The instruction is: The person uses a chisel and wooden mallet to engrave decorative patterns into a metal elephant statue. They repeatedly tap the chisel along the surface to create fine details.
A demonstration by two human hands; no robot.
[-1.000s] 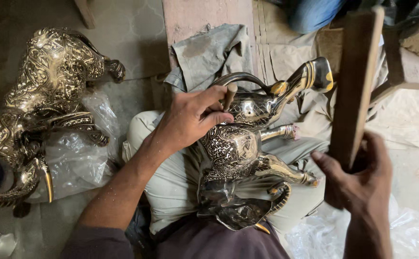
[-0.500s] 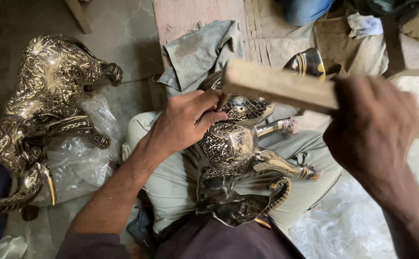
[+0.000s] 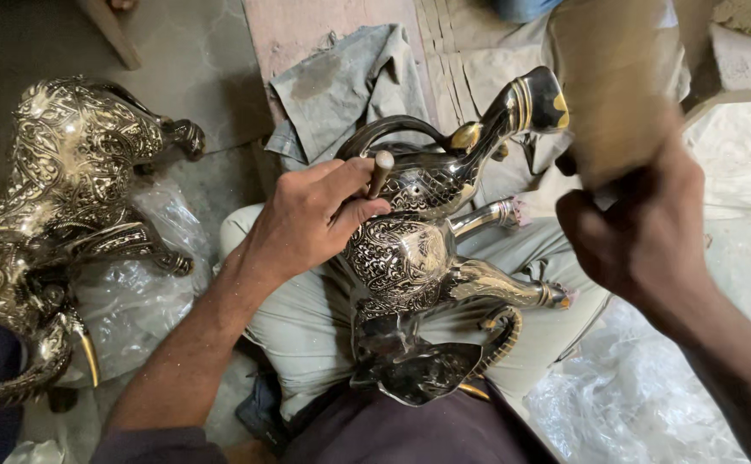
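Observation:
An engraved brass elephant figure (image 3: pixel 410 258) lies on its side across my lap, legs pointing right, head and ear toward my body. My left hand (image 3: pixel 311 219) rests on its back and pinches a small metal punch (image 3: pixel 381 170) upright against the surface. My right hand (image 3: pixel 642 232) grips a thick wooden block (image 3: pixel 612 86), raised and blurred, above and to the right of the figure. The block's lower end is hidden inside my fist.
A second, larger brass elephant (image 3: pixel 58 223) lies on clear plastic sheeting (image 3: pixel 135 318) at the left. A grey cloth (image 3: pixel 341 86) lies on a wooden board behind the figure. More plastic sheeting (image 3: pixel 633 404) sits at the lower right.
My right hand swung the wooden block down across the figure toward the punch, then lifted it back up to the right. The left hand kept the punch in nearly the same spot.

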